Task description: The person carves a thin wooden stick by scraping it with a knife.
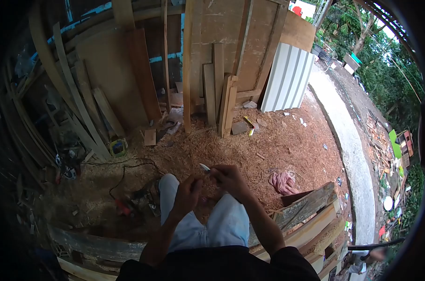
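My right hand (228,181) is closed around a small white pointed thing (204,167), perhaps a blade. Its tip sticks out past the fingers, up and to the left. Close beside it, my left hand (188,195) is closed too, its fingertips near those of the right hand. Whatever the left fingers hold, if anything, is hidden. Both hands are above my knees in light blue jeans (227,224).
Boards (144,70) and a white corrugated sheet (287,78) lean at the back. Shavings (287,140) cover the ground. A red power tool (123,207) with a cord lies at left, a pink cloth (283,181) at right. Stacked planks (310,229) are beside me.
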Demonstrator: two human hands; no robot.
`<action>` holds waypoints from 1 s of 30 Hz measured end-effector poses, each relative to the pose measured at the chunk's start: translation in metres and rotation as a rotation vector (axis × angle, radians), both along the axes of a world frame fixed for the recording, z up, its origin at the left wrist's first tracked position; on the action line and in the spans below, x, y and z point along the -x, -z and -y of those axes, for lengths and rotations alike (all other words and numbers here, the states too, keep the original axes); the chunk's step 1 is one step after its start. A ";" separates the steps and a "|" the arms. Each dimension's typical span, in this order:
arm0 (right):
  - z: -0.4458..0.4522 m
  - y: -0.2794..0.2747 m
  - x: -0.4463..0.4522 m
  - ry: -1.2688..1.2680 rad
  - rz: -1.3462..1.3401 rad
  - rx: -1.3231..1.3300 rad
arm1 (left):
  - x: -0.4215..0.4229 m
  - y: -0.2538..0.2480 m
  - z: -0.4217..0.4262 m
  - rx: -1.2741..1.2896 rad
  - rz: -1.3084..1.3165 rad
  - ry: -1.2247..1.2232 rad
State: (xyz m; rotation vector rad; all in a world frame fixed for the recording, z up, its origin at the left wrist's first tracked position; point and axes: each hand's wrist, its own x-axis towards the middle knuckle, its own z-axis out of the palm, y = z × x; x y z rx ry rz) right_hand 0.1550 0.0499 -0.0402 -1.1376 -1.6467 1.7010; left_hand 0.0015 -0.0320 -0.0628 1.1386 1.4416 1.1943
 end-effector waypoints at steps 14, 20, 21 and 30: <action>0.000 -0.013 -0.014 0.169 -0.039 0.021 | -0.005 -0.011 0.003 0.020 0.079 0.035; -0.060 -0.030 -0.065 0.484 -0.270 -0.030 | 0.008 -0.009 0.011 0.067 0.163 0.123; -0.055 -0.034 -0.065 0.446 -0.267 -0.046 | 0.010 -0.009 0.010 0.067 0.181 0.089; -0.019 -0.033 -0.031 0.218 -0.197 -0.001 | 0.000 -0.015 0.012 0.022 0.068 0.102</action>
